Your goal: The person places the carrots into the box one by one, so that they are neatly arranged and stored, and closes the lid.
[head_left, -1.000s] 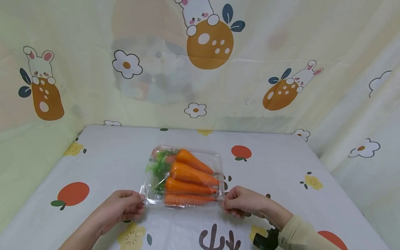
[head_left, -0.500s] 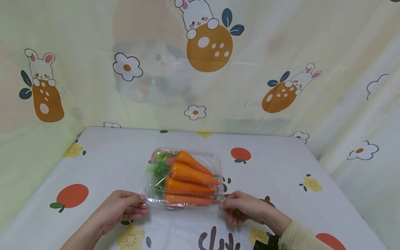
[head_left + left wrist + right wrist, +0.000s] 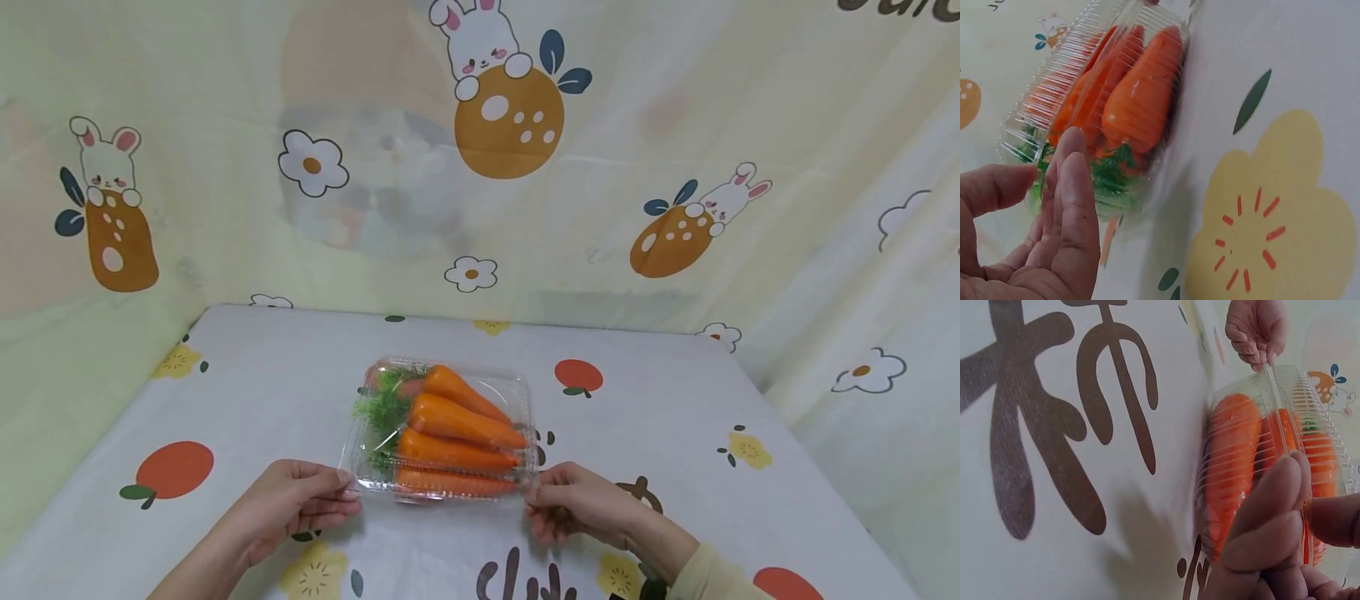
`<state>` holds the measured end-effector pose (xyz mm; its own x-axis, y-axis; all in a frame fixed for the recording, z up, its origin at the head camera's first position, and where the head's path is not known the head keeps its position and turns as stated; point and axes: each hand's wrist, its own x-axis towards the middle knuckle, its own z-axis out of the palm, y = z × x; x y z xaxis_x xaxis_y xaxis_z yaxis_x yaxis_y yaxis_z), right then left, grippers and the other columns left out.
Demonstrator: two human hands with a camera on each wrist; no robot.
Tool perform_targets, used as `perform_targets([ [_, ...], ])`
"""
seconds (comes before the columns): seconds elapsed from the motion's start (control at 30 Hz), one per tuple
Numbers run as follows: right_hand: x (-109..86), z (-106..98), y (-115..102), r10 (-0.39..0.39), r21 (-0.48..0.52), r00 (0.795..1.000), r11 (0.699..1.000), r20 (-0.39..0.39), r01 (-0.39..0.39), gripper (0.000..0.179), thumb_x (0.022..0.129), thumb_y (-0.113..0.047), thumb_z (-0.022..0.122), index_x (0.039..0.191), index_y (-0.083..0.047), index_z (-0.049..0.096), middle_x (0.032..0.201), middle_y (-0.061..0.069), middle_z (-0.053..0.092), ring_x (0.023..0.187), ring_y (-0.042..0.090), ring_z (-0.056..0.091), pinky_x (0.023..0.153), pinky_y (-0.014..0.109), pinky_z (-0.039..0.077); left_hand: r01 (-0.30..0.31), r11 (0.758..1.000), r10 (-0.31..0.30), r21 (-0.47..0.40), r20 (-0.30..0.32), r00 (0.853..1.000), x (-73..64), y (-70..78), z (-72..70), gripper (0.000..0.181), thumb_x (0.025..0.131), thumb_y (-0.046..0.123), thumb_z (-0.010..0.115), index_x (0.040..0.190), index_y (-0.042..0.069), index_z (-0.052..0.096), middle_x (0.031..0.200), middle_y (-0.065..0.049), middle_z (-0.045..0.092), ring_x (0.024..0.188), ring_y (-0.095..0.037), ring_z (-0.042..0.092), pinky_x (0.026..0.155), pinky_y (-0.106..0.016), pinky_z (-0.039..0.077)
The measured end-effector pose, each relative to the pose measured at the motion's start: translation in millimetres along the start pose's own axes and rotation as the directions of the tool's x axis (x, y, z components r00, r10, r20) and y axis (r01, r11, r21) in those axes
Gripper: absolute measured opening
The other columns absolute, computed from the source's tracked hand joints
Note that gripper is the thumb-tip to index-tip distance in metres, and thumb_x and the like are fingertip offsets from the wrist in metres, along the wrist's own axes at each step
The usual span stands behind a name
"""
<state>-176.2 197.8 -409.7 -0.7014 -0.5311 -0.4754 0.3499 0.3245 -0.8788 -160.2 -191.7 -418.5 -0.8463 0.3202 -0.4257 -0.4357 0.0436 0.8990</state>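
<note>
A clear plastic clamshell container (image 3: 516,385) stands on the table with its lid down over several orange carrots (image 3: 465,419). Leafy green tops (image 3: 384,405) fill its left end. My left hand (image 3: 288,510) pinches the rim at the near left corner between thumb and fingertips. At the near right corner, my right hand (image 3: 585,504) pinches the same rim, thumb on top and fingers below. The right wrist view shows both hands on the lip (image 3: 1285,425) where lid and base meet. Part of the container's right end is hidden behind the right fingers there.
A white cloth (image 3: 660,408) printed with fruit, flowers and brown lettering covers the table. Behind it hangs a pale curtain (image 3: 405,283) with rabbit prints, which also closes off both sides. Near the right sleeve (image 3: 708,575) lies a dark object (image 3: 652,588) at the bottom edge.
Both hands stay at the container's near corners, their fingers shifted slightly inward along the rim. The head view has tilted up a little. The container stays in place with its lid down.
</note>
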Motion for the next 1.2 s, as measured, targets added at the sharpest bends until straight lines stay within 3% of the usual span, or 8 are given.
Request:
perform_targets([
  [0.47, 1.2, 2, 3, -0.05, 0.001, 0.997, 0.999, -0.051, 0.05, 0.018, 0.098, -0.013, 0.053, 0.084, -0.009, 0.065, 0.065, -0.005, 0.06, 0.058, 0.006, 0.051, 0.053, 0.017, 0.045, -0.004, 1.0, 0.003, -0.016, -0.029, 1.0, 3.5, 0.4, 4.3, 0.03, 0.1, 0.012, 0.056, 0.116, -0.012, 0.067, 0.089, -0.002, 0.078, 0.084, -0.011, 0.076, 0.079, -0.026, 0.064],
  [0.93, 4.5, 0, -1, -0.037, -0.005, 0.997, 0.999, -0.075, 0.036, 0.018, 0.097, -0.014, 0.051, 0.082, -0.01, 0.062, 0.062, -0.006, 0.054, 0.055, 0.007, 0.047, 0.051, 0.017, 0.044, 0.011, 0.982, -0.008, -0.189, 0.015, 1.0, 5.1, -10.9, 9.2, 0.02, 0.101, 0.011, 0.054, 0.101, 0.004, 0.073, 0.085, 0.001, 0.076, 0.083, -0.01, 0.073, 0.082, -0.026, 0.063],
  [1.07, 4.9, 0, -2, -0.04, -0.012, 0.996, 0.999, -0.075, 0.04, 0.018, 0.097, -0.013, 0.051, 0.083, -0.01, 0.062, 0.062, -0.006, 0.055, 0.055, 0.007, 0.047, 0.051, 0.017, 0.043, 0.004, 0.98, -0.008, -0.201, -0.02, 1.0, 4.1, -10.6, 14.2, 0.021, 0.103, 0.011, 0.052, 0.103, 0.001, 0.07, 0.087, 0.0, 0.075, 0.086, -0.012, 0.074, 0.084, -0.029, 0.064],
  [1.2, 5.0, 0, -3, -0.031, -0.006, 0.997, 1.0, -0.072, 0.031, 0.018, 0.097, -0.014, 0.051, 0.084, -0.009, 0.062, 0.063, -0.005, 0.055, 0.056, 0.007, 0.047, 0.052, 0.017, 0.043, -0.015, 0.987, -0.003, -0.158, -0.117, 0.993, 2.5, -7.3, 22.2, 0.02, 0.102, 0.008, 0.051, 0.116, -0.006, 0.054, 0.087, -0.004, 0.073, 0.084, -0.015, 0.075, 0.08, -0.03, 0.064],
])
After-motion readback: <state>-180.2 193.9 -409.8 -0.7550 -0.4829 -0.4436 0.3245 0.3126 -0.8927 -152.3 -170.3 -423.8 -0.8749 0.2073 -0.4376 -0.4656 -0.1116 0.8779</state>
